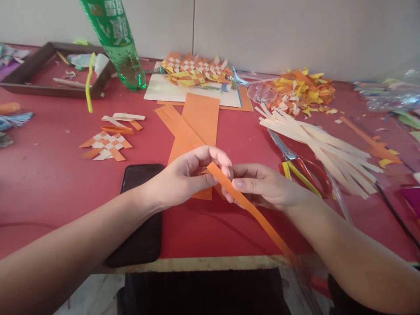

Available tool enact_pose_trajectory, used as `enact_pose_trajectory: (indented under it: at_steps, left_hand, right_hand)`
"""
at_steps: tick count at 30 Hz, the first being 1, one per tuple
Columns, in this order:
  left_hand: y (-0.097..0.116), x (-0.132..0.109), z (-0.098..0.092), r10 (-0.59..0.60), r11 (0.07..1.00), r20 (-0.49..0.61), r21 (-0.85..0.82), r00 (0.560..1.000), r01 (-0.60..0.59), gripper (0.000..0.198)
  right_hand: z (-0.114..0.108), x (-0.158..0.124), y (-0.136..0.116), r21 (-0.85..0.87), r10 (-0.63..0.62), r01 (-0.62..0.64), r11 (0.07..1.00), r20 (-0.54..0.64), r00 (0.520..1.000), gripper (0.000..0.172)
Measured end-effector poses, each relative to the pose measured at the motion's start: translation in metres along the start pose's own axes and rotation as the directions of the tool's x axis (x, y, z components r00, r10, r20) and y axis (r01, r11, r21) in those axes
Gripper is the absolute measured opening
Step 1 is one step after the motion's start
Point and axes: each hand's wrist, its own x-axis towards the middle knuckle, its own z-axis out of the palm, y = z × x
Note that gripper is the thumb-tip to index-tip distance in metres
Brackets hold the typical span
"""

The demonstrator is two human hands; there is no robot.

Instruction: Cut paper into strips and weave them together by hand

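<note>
Between my two hands runs a long orange paper strip [256, 214], its upper end near my left fingertips and its lower end trailing past the table's front edge. My left hand [193, 173] pinches the strip near that upper end. Thumb on top, my right hand [259, 183] grips it a little lower; its other fingers are partly hidden. Beyond the hands lie orange paper sheets and strips [201, 116] on the red table. A small woven orange-and-white paper fish [108, 145] rests to the left, beside several short paper pieces [123, 118].
A phone [138, 236] lies by my left forearm. Scissors [295, 162] and pale paper strips [328, 144] are at right. At the back stand a green bottle [121, 57], a dark tray [49, 89], several woven fish [197, 68] and a heap of scraps [302, 89].
</note>
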Motion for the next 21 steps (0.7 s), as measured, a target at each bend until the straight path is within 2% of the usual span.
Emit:
enact_pose_trajectory:
  at_steps: [2,5,7,9,12,16,21]
  left_hand:
    - [0.001,0.0,0.001,0.0,0.999,-0.03,0.051,1.0,0.002,0.016]
    - [0.001,0.0,0.003,-0.026,0.996,-0.183,0.081,0.983,0.041,0.023]
    - [0.001,0.001,0.004,-0.109,0.994,-0.306,-0.015,0.946,0.11,0.024]
    - [0.001,0.001,0.005,-0.217,0.974,-0.363,-0.15,0.906,0.173,0.016]
    - [0.002,0.001,0.006,-0.286,0.952,-0.374,-0.217,0.882,0.216,0.005]
    - [0.004,0.001,0.009,-0.283,0.959,-0.378,-0.105,0.881,0.263,0.009]
    - [0.008,0.002,0.013,-0.395,0.909,-0.313,0.0,0.864,0.416,0.008]
  right_hand:
    - [0.0,0.001,0.0,0.03,-0.002,0.003,1.0,-0.009,1.0,0.033]
    - [-0.002,0.003,0.0,0.053,-0.023,0.026,0.998,-0.046,0.999,0.035]
    - [-0.003,0.004,0.001,0.057,-0.041,0.045,0.997,-0.081,0.996,0.034]
    - [-0.003,0.004,0.001,0.067,-0.065,0.075,0.995,-0.14,0.988,0.032]
    - [-0.002,0.004,0.0,0.044,-0.102,0.112,0.993,-0.186,0.977,0.028]
    - [0.002,0.004,0.001,0.008,-0.121,0.123,0.992,-0.147,0.982,0.021]
    - [0.001,0.005,0.005,-0.042,-0.168,0.163,0.986,-0.194,0.967,0.018]
